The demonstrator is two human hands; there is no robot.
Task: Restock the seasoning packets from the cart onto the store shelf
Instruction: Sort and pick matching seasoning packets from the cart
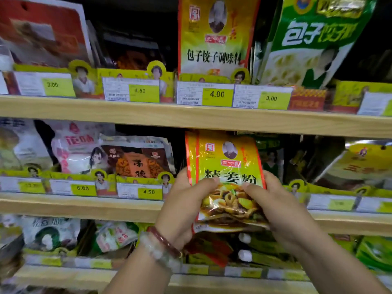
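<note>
Both hands held a small stack of yellow seasoning packets [227, 179] upright before the middle shelf [84, 205]. The left hand [182, 206] and right hand [273, 200] each curled round a side edge, thumbs pressed on the front.

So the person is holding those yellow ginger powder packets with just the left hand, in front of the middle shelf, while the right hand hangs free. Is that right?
Not quite. The head view shows both hands on the yellow plastic seasoning packets: the left hand grips their left edge and the right hand grips their right edge. The rest holds: they are held in front of the middle wooden shelf.
</note>
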